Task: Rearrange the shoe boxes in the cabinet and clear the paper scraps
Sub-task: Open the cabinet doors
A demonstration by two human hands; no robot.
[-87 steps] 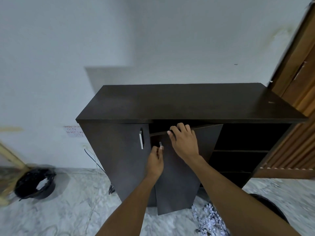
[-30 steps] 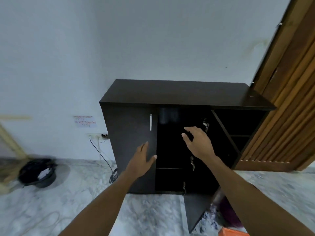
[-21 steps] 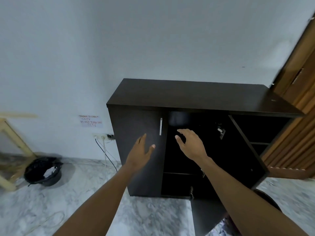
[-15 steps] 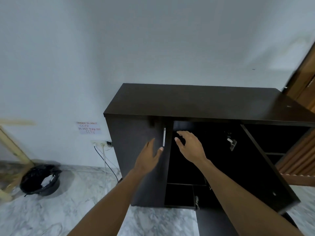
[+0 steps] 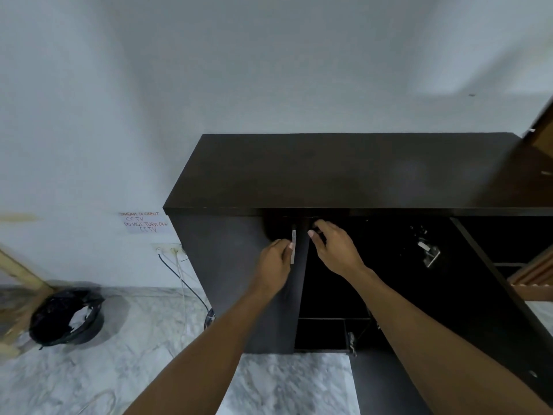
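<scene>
The left hand's fingertips (image 5: 286,245) curl around the handle (image 5: 293,247), a slim silver bar standing upright on the closed left door (image 5: 236,277); whether they grip it firmly or only touch it I cannot tell. The left hand (image 5: 273,265) reaches up from the lower middle of the frame. The right hand (image 5: 336,250) hangs just beside it, fingers loosely bent and holding nothing, over the dark open middle bay of the cabinet (image 5: 344,172). Inside, a shelf (image 5: 332,319) shows low down, and a metal hinge (image 5: 429,256) glints on the right. No shoe boxes or scraps can be made out in the shadow. On the marble floor (image 5: 119,354) to the left stands a bin (image 5: 67,319) with a black liner, and a paper note (image 5: 143,223) is stuck to the wall above a socket (image 5: 167,250).
</scene>
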